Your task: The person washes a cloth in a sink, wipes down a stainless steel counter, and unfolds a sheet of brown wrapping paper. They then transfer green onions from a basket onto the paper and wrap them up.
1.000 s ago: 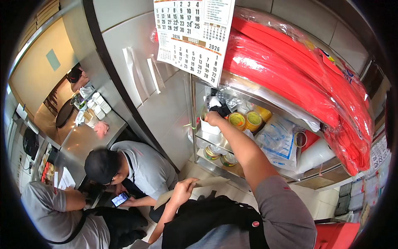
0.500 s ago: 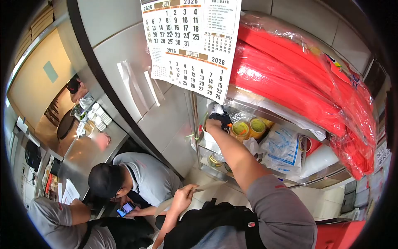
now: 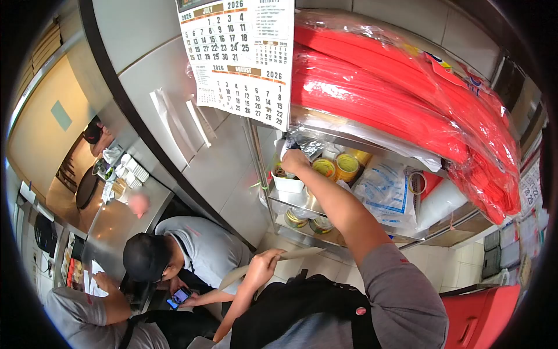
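My left hand (image 3: 263, 269) is closed around a flat tan piece of cardboard (image 3: 302, 253), which sticks out on both sides of the fist. On the shelf, my right hand (image 3: 295, 161) reaches in above a white plastic tub (image 3: 288, 184) with small items in it. Its fingers are bent around or against something dark at the back, largely hidden by the hand. Just right of this hand stand two round yellow, roll-like things (image 3: 347, 166). Behind them lies crumpled clear and silvery plastic wrap (image 3: 314, 147).
A metal shelf rack (image 3: 407, 234) holds a white-and-blue plastic bag (image 3: 381, 195). Red plastic-wrapped bundles (image 3: 372, 87) lie above. A calendar (image 3: 238, 64) hangs at the upper left. A crouching co-worker (image 3: 200, 244) holds a phone (image 3: 179, 296); another person (image 3: 87, 314) is at the lower left.
The view has shifted right, so the shelf appears further left. My right hand has drawn back a little, uncovering the white tub. The cardboard in my left hand has turned slightly.
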`<action>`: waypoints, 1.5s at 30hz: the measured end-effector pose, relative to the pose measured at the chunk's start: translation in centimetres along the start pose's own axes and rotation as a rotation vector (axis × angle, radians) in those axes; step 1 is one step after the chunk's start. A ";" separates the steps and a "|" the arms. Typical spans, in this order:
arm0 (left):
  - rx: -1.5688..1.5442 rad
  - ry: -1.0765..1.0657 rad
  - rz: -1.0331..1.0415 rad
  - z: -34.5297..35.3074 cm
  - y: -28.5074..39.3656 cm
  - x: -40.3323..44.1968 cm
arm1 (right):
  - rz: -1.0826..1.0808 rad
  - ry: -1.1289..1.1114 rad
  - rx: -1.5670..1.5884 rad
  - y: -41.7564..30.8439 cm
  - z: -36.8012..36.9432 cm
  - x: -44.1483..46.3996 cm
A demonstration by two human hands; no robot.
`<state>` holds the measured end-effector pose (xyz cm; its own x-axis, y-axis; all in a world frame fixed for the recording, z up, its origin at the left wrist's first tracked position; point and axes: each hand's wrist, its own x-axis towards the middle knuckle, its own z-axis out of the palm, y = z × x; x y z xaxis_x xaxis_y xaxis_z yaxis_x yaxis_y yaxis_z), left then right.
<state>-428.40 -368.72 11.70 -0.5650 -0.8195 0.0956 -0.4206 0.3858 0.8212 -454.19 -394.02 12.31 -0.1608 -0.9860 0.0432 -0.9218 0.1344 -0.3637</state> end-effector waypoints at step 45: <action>0.013 -0.022 0.444 -0.5 3.4 5.8 | -0.333 -0.734 0.859 7.5 -4.6 -27.4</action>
<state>-432.79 -372.39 15.36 -0.7078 -0.5637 0.4257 -0.1422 0.7040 0.6958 -458.30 -365.58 12.64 0.5429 -0.8181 -0.1896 -0.2947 0.0258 -0.9552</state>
